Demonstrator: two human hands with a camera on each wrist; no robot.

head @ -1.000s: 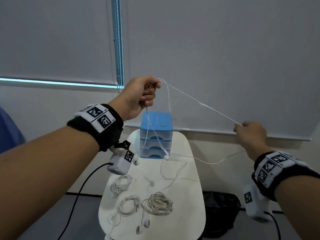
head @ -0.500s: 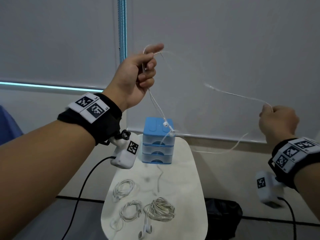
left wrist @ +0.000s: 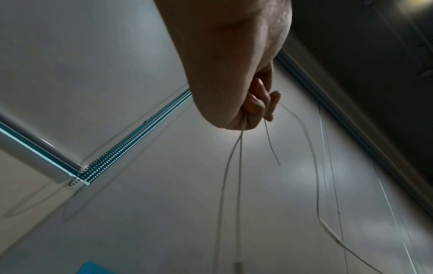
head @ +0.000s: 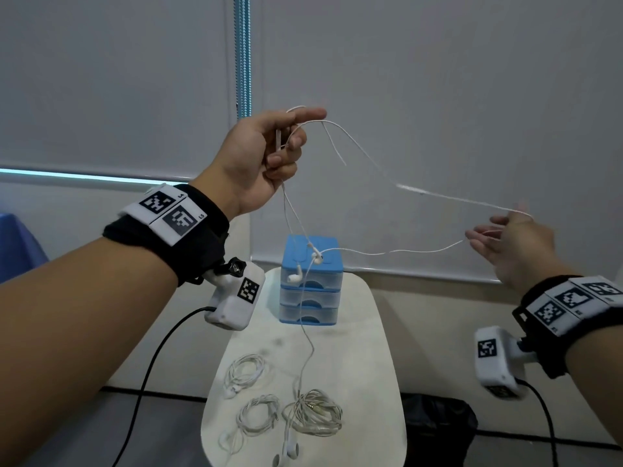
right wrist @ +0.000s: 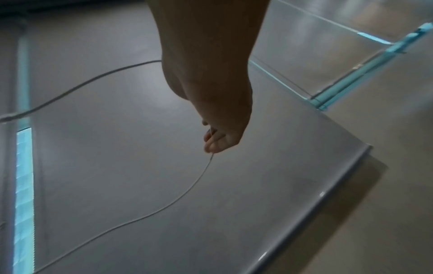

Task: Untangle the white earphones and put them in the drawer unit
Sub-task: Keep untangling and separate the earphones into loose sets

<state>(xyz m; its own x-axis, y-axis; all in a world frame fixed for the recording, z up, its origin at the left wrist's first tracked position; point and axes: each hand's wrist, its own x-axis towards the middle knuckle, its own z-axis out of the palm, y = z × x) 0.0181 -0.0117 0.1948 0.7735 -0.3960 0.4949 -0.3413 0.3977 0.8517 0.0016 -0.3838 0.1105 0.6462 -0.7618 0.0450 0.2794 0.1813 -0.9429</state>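
My left hand point(head: 279, 153) is raised above the table and grips the white earphones' cable point(head: 357, 139) in curled fingers. Two earbuds point(head: 315, 257) dangle below it in front of the blue three-drawer unit point(head: 323, 298), whose drawers are closed. One strand hangs down to the table. The cable, with its inline remote point(head: 409, 189), sags across to my right hand point(head: 505, 237), loops over its spread, blurred fingers and runs back toward the earbuds. The left wrist view has the left hand point(left wrist: 255, 107) closed on several strands point(left wrist: 234, 166). In the right wrist view the cable point(right wrist: 187, 192) leaves the right hand's fingertips point(right wrist: 211, 146).
On the small white table point(head: 364, 348) lie three other coiled earphone sets point(head: 246, 369), point(head: 259, 412), point(head: 313, 412) near its front. A dark bag point(head: 438, 419) sits on the floor to the right. Window blinds point(head: 438, 96) hang behind.
My right hand has gone from a closed fist to spread fingers and has shifted a little left. The cable between the hands hangs slacker. The left hand stays raised, still holding the cable.
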